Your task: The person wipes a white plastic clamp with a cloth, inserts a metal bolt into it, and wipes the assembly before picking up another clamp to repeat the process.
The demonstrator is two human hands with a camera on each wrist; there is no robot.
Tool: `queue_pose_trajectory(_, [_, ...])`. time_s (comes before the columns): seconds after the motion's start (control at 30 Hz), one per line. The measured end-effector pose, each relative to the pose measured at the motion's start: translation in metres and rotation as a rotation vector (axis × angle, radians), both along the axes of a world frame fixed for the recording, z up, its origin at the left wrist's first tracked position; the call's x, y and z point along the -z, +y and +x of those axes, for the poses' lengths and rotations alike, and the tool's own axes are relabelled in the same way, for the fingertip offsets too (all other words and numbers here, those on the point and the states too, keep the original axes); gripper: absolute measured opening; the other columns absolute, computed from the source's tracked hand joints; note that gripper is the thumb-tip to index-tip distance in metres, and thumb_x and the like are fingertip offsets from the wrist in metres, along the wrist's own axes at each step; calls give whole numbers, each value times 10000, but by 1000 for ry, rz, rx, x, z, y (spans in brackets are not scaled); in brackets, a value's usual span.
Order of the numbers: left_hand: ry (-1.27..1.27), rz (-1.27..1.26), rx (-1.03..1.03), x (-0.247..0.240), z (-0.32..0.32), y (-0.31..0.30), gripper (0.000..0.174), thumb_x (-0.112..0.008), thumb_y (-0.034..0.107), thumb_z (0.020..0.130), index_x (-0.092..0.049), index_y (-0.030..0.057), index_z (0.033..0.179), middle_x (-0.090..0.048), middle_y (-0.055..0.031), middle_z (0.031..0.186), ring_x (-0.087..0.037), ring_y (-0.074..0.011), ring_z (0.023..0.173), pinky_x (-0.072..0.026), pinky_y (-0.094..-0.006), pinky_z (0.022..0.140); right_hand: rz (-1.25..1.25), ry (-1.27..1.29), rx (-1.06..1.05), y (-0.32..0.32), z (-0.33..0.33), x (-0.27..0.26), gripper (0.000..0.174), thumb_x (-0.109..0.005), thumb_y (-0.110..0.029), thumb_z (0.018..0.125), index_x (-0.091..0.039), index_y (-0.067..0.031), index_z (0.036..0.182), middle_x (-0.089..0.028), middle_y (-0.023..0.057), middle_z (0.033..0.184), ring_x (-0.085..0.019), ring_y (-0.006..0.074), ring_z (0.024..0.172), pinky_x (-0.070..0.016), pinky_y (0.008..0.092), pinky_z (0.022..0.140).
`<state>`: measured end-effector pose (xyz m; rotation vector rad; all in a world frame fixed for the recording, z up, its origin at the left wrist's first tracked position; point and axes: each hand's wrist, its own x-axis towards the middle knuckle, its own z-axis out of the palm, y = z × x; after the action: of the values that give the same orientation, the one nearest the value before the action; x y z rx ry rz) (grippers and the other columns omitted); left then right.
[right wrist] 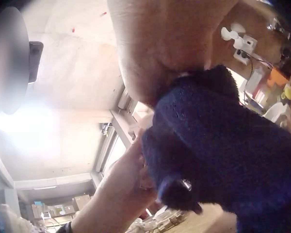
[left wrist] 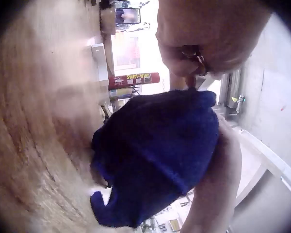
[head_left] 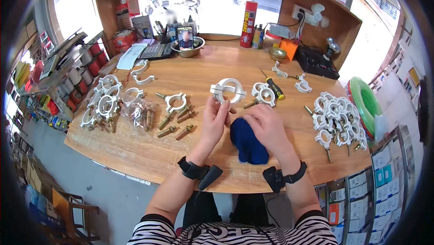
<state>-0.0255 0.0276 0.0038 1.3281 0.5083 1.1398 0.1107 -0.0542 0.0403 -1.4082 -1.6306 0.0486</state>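
Note:
My left hand grips the lower part of a white ring clamp, held above the middle of the table. Close beside it, my right hand pinches a dark blue cloth that hangs from the fingers. In the left wrist view the cloth droops below a hand. The right wrist view has the cloth bunched at the right hand, with the fingertips hidden. Whatever lies under the cloth cannot be seen.
White clamps and loose bolts lie to the left, with a plastic bag. Further clamps and a screwdriver lie beyond the right hand. A clamp pile and green coil are far right.

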Motion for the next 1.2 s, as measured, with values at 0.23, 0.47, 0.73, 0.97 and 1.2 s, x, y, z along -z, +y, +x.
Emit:
queue_pose_trajectory(0.23, [-194,-32,67,10,13,-7,204,-396,165,905,-402,30,1058,-573,-152,978,-566,-201,909,-454,-292,764,-74,-208,110,-8,-24,10,226,-608,-286,727,-577,-102,854,-590,69,648,-590,225,602,-461,331,518])
queue_pose_trajectory(0.47, [-100,43,341,7,21,-32,422,-454,95,864,-295,-3,1243,-523,-189,1096,-527,-215,1001,-421,-297,848,15,-96,200,-29,-4,32,168,-578,-186,728,-506,-41,767,-562,123,591,-559,303,528,-439,383,471])
queue_pose_trajectory(0.73, [107,-8,356,15,20,-26,213,-473,201,875,-535,17,962,-603,-94,798,-570,-136,718,-456,-244,666,-251,90,650,-90,124,3,231,-609,-234,693,-595,-16,766,-578,128,614,-577,204,555,-447,314,525])
queue_pose_trajectory(0.97, [178,36,344,16,19,-29,240,-476,202,873,-573,-4,798,-596,-71,693,-568,-124,625,-455,-235,590,-466,-20,1052,-119,269,-14,302,-524,-347,700,-616,-72,788,-617,111,771,-588,274,757,-444,386,705])
queue_pose_trajectory(1.2, [208,23,354,15,17,-28,242,-467,207,875,-557,9,769,-577,-61,671,-551,-116,616,-442,-229,581,-732,-176,1113,-123,313,12,353,-515,-388,735,-611,-64,840,-610,151,892,-584,294,837,-443,404,719])
